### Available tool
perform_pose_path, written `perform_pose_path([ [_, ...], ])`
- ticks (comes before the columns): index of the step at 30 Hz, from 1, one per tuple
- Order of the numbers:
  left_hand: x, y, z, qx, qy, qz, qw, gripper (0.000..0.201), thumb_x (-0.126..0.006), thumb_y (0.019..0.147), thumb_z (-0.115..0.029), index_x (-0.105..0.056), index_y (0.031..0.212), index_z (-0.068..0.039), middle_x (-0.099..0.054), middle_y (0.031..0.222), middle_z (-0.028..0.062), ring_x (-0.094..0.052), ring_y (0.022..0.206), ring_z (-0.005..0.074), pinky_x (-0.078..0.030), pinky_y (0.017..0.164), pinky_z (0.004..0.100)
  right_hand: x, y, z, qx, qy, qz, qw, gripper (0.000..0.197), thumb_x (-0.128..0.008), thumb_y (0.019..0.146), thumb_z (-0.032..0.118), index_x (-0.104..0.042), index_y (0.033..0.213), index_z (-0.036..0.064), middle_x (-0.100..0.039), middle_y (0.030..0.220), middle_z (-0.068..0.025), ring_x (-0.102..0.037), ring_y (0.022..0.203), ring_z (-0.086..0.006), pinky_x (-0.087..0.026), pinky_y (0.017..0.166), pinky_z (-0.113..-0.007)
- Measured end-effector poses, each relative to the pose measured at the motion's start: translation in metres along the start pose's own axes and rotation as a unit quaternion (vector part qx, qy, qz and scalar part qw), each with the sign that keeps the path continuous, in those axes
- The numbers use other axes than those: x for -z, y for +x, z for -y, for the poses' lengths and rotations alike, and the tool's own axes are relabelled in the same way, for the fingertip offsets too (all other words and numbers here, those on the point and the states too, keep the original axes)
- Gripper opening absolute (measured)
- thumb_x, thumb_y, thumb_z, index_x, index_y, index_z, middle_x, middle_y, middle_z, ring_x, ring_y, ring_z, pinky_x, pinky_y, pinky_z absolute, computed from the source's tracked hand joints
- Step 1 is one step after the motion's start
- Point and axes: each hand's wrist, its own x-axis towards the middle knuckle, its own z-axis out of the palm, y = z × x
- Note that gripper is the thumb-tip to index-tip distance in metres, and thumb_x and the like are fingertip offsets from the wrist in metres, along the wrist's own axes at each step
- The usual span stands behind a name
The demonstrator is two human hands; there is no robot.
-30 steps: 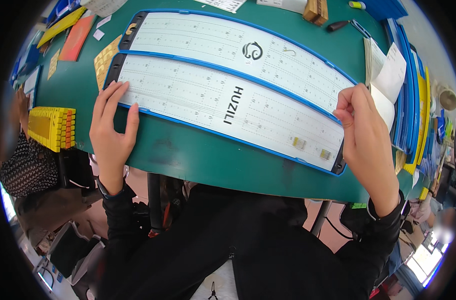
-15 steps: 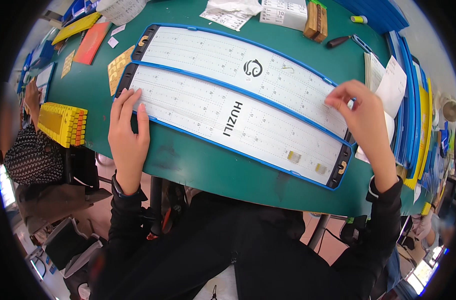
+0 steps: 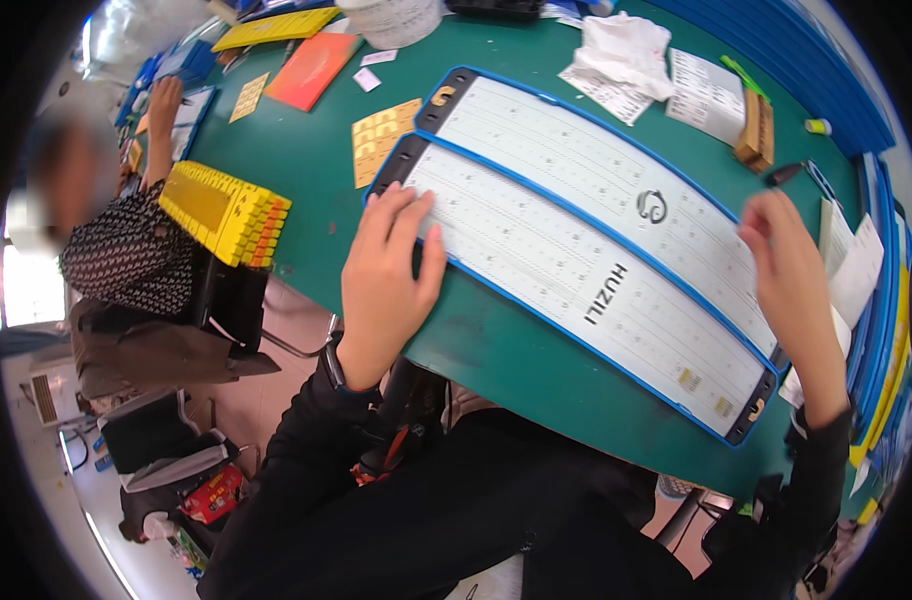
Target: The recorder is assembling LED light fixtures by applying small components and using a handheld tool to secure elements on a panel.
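Note:
A long flat two-leaf case [image 3: 536,255], which looks like a fishing rig box, lies unfolded and slanting across the table. Its white panels have printed dashed lines, blue rims and black ends. My left hand [image 3: 388,285] rests with fingers spread on the left end of the near leaf. Over the far leaf's rim, toward its right end, my right hand [image 3: 794,275] is raised with fingers curled together in a pinch. Whatever is between those fingertips is hidden or too fine to see. Two small bundles of yellowish strands [image 3: 689,379] sit at the near leaf's right end.
Beige cutout card [image 3: 381,140] and an orange sheet [image 3: 313,70] lie beyond the left end. Crumpled white paper [image 3: 626,55], a wooden block [image 3: 756,130] and a dark-handled tool [image 3: 784,175] are at the far right. A yellow stacked rack [image 3: 226,210] and another person [image 3: 126,240] are leftward.
The view has turned left, so the case appears farther right. My right hand has moved away from the case's right end toward its far rim, fingers more curled. My left hand stays on the case.

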Motion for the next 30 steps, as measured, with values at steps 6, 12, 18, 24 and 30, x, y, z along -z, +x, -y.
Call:
perform_pose_path([
  [6,0.037,0.028,-0.025,-0.053,-0.037,0.124,0.990,0.035,-0.062,0.085,-0.012,-0.059,0.120,-0.003,-0.056,0.125,0.0162,-0.053,0.117,0.0337,-0.042,0.099,0.0400,0.010,-0.058,0.034,-0.023,0.080,0.064,0.995,0.011,-0.053,0.083,-0.005,-0.046,0.090,0.0013,-0.049,0.085,-0.0157,-0.052,0.080,-0.0359,-0.043,0.071,-0.036],
  [12,0.019,0.024,-0.100,-0.273,-0.196,0.312,0.889,0.060,-0.068,0.082,-0.022,-0.045,0.135,-0.006,-0.039,0.143,0.0166,-0.034,0.134,0.0380,-0.029,0.108,0.0532,-0.006,-0.076,0.040,0.016,-0.027,0.092,0.995,0.013,-0.058,0.077,-0.002,-0.049,0.084,0.0031,-0.050,0.080,-0.0110,-0.054,0.081,-0.0305,-0.045,0.067,-0.040],
  [18,-0.012,0.010,-0.127,-0.351,-0.166,0.368,0.845,0.075,-0.068,0.080,-0.031,-0.034,0.142,-0.005,-0.027,0.149,0.0184,-0.022,0.140,0.0403,-0.019,0.110,0.0586,-0.014,-0.079,0.018,0.069,-0.054,0.069,0.994,0.009,-0.058,0.075,-0.001,-0.052,0.079,0.0036,-0.052,0.080,-0.0085,-0.055,0.079,-0.0271,-0.046,0.068,-0.037],
  [24,-0.017,0.009,-0.128,-0.349,-0.172,0.377,0.841,0.083,-0.069,0.077,-0.033,-0.030,0.142,0.001,-0.027,0.150,0.0191,-0.022,0.140,0.0402,-0.019,0.112,0.0530,0.010,-0.097,0.006,-0.011,0.017,0.041,0.999,0.011,-0.064,0.081,0.007,-0.057,0.087,0.0030,-0.057,0.087,-0.0089,-0.059,0.087,-0.0264,-0.048,0.073,-0.034],
  [30,-0.017,0.007,-0.126,-0.336,-0.181,0.385,0.840,0.087,-0.072,0.075,-0.032,-0.030,0.142,0.003,-0.027,0.150,0.0198,-0.025,0.139,0.0383,-0.023,0.112,0.0471,0.067,-0.196,-0.058,-0.291,-0.012,-0.042,0.956,0.039,-0.069,0.081,0.007,-0.059,0.118,0.0034,-0.061,0.114,-0.0099,-0.058,0.105,-0.0208,-0.045,0.091,-0.034],
])
